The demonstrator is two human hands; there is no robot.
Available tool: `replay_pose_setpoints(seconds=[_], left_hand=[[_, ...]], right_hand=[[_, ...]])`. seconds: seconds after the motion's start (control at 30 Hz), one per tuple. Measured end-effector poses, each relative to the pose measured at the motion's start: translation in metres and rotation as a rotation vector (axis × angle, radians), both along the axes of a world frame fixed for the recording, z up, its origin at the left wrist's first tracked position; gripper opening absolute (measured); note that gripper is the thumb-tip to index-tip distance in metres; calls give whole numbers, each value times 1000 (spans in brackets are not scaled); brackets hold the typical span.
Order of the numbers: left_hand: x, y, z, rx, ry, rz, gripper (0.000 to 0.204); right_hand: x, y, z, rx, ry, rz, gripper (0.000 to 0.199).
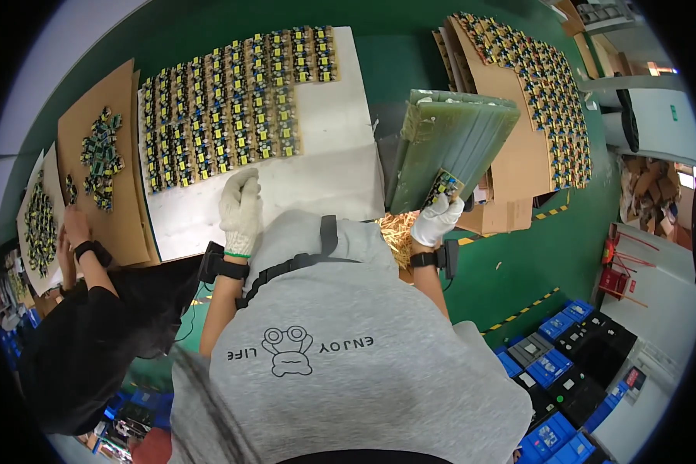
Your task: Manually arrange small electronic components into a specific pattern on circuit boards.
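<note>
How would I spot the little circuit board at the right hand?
Find the big greenish slabs right of the white sheet. At their near end, the gloved right hand holds a small circuit board. Unlike the boards in rows, this one is by itself.

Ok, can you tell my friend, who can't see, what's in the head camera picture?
A person's gloved right hand holds a small circuit board by green panels. The gloved left hand is at a white sheet bearing rows of boards. On the left, a co-worker's hand is near a loose pile on cardboard.
</note>
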State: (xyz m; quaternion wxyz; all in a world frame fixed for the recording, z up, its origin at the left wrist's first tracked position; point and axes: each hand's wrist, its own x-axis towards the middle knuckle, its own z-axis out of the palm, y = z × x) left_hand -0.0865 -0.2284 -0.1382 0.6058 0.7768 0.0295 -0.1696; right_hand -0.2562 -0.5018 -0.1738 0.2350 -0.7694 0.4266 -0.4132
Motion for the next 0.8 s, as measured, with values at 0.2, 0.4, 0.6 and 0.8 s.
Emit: replay_pose_setpoints(seconds=[0.2, 0.4, 0.6, 0.8], left_hand=[[-3, 0, 2, -31, -4, -5, 26], [3, -5, 3, -17, -3, -82, 26], [6, -10, 3, -14, -15, -157, 26], [16, -20, 5, 84, -94, -266, 25]], right_hand=[[-11, -13, -27, -34, 25, -16, 26], [0, -22, -18, -8, 22, -7, 32], [0, -14, -23, 45, 10, -83, 28], [4, 13, -25, 45, 13, -179, 30]])
